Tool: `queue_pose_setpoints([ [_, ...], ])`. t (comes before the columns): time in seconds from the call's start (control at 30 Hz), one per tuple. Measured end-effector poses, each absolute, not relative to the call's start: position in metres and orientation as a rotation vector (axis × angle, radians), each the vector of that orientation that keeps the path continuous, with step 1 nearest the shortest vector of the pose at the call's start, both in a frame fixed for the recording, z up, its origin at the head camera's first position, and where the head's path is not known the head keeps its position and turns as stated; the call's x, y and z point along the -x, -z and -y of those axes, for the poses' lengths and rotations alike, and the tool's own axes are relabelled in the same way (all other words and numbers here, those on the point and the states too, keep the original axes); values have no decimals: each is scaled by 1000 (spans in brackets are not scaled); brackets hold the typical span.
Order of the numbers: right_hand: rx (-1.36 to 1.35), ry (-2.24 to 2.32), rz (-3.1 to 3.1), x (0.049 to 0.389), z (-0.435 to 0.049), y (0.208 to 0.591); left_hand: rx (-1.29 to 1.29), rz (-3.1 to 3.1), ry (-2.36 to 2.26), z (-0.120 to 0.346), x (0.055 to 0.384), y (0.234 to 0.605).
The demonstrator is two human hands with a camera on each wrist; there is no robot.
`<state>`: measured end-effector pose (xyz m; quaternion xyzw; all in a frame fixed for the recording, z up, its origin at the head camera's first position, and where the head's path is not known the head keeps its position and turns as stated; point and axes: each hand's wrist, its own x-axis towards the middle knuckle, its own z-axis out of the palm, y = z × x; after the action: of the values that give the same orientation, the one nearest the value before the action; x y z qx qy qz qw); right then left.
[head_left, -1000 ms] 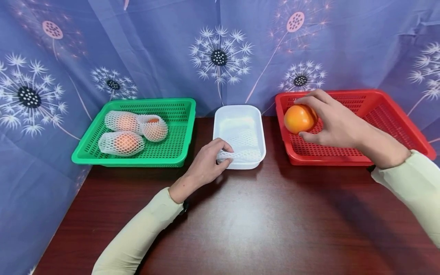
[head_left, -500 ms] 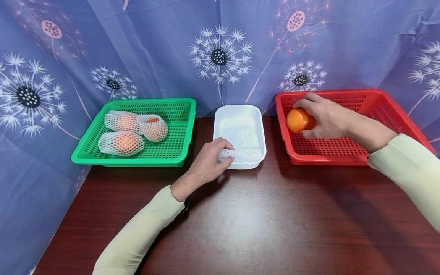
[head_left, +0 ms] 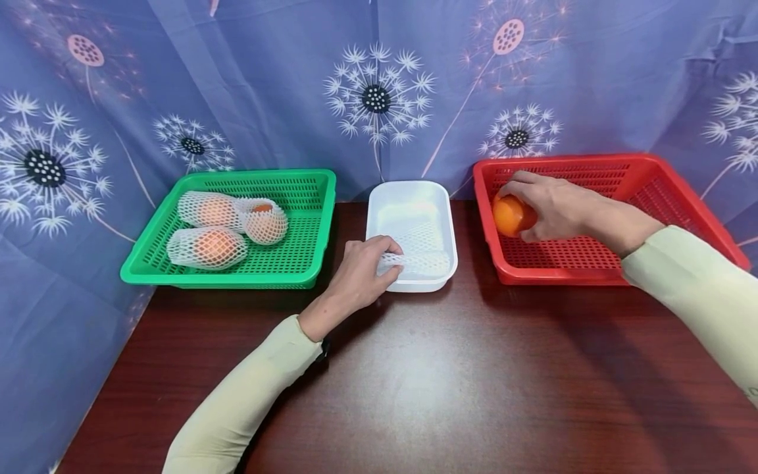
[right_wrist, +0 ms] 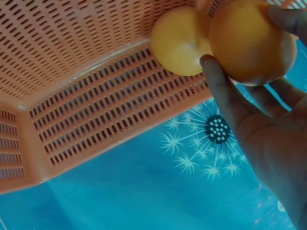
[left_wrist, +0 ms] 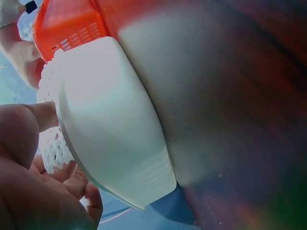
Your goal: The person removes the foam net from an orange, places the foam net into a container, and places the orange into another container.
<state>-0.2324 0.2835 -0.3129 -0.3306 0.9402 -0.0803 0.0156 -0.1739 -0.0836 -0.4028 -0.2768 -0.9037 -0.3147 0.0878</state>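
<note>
In the head view, my left hand [head_left: 366, 271] is at the near left rim of a white tray [head_left: 374, 214]. Thumb and fingers pinch one end of a white foam net sleeve [head_left: 429, 263] that lies across the tray. The left wrist view shows the net [left_wrist: 53, 146] between thumb and fingers, beside the tray's wall [left_wrist: 108, 110]. My right hand [head_left: 553, 207] reaches into the red basket [head_left: 568, 273] and grips a round, smooth orange [head_left: 510, 216]. In the right wrist view, thumb and fingers surround this orange [right_wrist: 252, 40]; a second orange [right_wrist: 177, 43] sits just behind it.
A green basket [head_left: 227, 280] on the left holds several netted fruits [head_left: 219, 247]. The baskets and tray stand in a row at the back of a dark wooden table [head_left: 414, 382]. Behind them hangs a blue curtain [head_left: 266, 79] with dandelion prints.
My right hand has shifted slightly left and down, its fingers drawing closer round the orange, which shows less now. My left hand stays nearly still on the net sleeve.
</note>
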Motion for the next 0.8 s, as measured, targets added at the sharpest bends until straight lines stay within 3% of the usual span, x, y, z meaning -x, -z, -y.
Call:
queue_pose_setpoints([
  [0.8,1073,165,-2838,239,-280,331,774,2834,914,78,176,397],
])
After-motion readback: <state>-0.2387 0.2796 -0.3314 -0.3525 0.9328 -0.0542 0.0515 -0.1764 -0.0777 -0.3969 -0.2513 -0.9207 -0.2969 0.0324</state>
